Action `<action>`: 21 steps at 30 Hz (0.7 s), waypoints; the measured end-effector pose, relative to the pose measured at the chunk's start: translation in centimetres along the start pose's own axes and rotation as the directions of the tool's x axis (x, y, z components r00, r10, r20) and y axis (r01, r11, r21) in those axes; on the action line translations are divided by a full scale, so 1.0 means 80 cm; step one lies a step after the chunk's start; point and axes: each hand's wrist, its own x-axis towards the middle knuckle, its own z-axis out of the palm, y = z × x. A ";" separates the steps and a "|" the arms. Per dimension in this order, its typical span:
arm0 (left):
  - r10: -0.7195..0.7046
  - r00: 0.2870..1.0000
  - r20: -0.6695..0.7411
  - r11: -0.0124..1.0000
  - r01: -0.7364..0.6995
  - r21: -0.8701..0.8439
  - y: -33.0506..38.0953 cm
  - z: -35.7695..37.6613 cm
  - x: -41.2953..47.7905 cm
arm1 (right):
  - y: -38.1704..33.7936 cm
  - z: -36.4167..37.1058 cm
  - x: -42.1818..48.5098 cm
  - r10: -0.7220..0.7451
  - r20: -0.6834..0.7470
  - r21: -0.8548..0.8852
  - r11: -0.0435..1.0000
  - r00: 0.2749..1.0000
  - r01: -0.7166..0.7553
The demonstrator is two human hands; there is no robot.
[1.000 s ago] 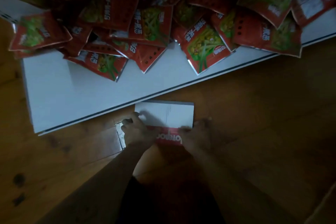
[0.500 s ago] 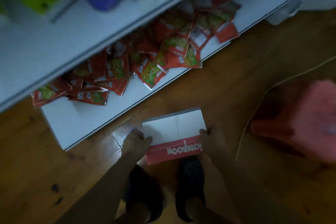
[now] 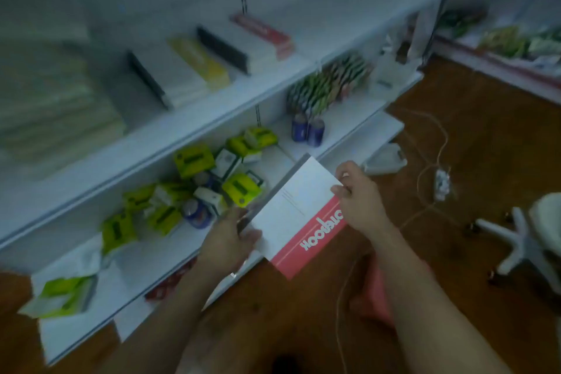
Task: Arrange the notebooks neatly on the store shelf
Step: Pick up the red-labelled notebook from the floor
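Both my hands hold a stack of notebooks (image 3: 296, 206) with a white cover and a red band that reads "Notebook", in the air in front of the white store shelf (image 3: 170, 136). My left hand (image 3: 230, 237) grips its left edge. At the stack's right edge sits my right hand (image 3: 358, 194). On the upper shelf lie several notebook stacks in a row: one with a black spine (image 3: 164, 79), a yellow one (image 3: 200, 61), another black one (image 3: 230, 48) and a red one (image 3: 264, 33).
Yellow-green boxes (image 3: 194, 158) and blue cans (image 3: 306, 130) crowd the middle shelf. Red snack packets (image 3: 164, 285) show on the bottom shelf. A pink stool (image 3: 376, 291), a white cable (image 3: 425, 179) and a white chair base (image 3: 522, 240) stand on the wooden floor.
I lifted the notebook stack from the floor up to the level of the middle shelf. My view rose from the bottom shelf to the upper shelves.
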 end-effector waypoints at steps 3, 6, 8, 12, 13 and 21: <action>0.140 0.989 0.037 0.989 -0.142 0.038 0.066 -0.060 -0.018 | -0.077 -0.068 0.011 -0.105 -0.024 -0.035 0.994 0.994 0.104; 0.217 0.976 -0.007 0.971 -0.216 -0.099 0.113 -0.109 -0.035 | -0.137 -0.112 0.020 -0.181 -0.126 -0.024 0.983 0.975 0.179; 0.227 0.972 -0.060 0.948 -0.235 -0.213 0.134 -0.134 -0.048 | -0.171 -0.129 0.022 -0.194 -0.210 0.015 0.979 0.958 0.202; 0.186 0.971 -0.148 0.851 -0.234 -0.470 0.150 -0.165 -0.058 | -0.208 -0.123 0.026 -0.043 -0.233 0.280 0.954 0.972 0.109; 0.152 0.976 -0.159 0.819 -0.214 -0.532 0.152 -0.170 -0.056 | -0.214 -0.115 0.027 -0.006 -0.198 0.311 0.948 0.980 0.068; -0.056 0.986 -0.157 0.693 -0.075 -0.717 0.132 -0.179 -0.002 | -0.233 -0.018 0.043 0.029 0.096 0.325 0.944 0.995 -0.058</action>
